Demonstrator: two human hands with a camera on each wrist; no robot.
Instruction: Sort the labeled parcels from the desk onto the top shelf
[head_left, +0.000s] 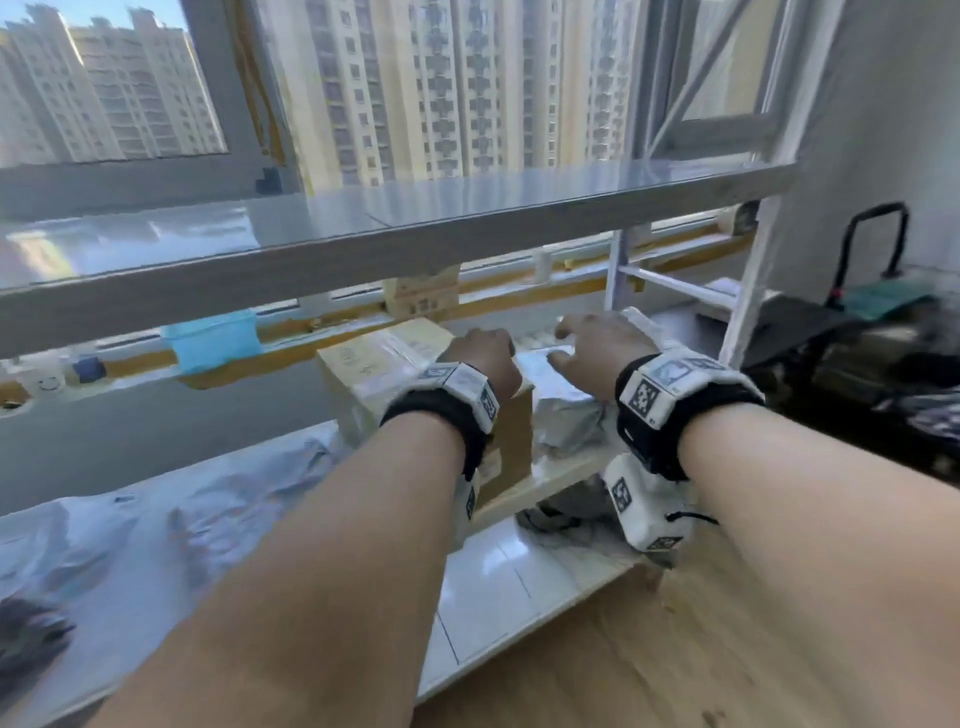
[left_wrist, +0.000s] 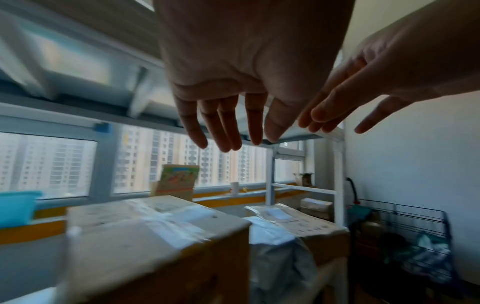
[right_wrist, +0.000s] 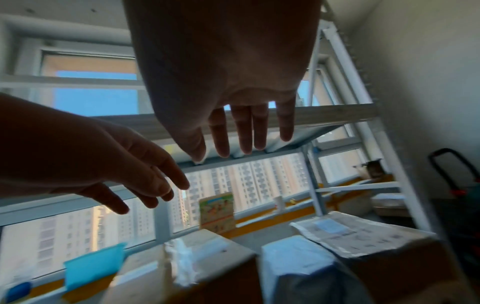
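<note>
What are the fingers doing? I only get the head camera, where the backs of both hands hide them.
Observer: The left wrist camera shows the left hand with straight, spread fingers, holding nothing.
Visitor: And the other?
Observer: The right hand is likewise open, above the parcels and touching none.
Visitor: Is anything behind it?
Observer: A brown cardboard box with a wrinkled printed sheet on top, right of the grey plastic mailer bag.

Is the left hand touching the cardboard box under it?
Apart. In the left wrist view the left hand's straight fingers hang well above the box, window showing between.
</note>
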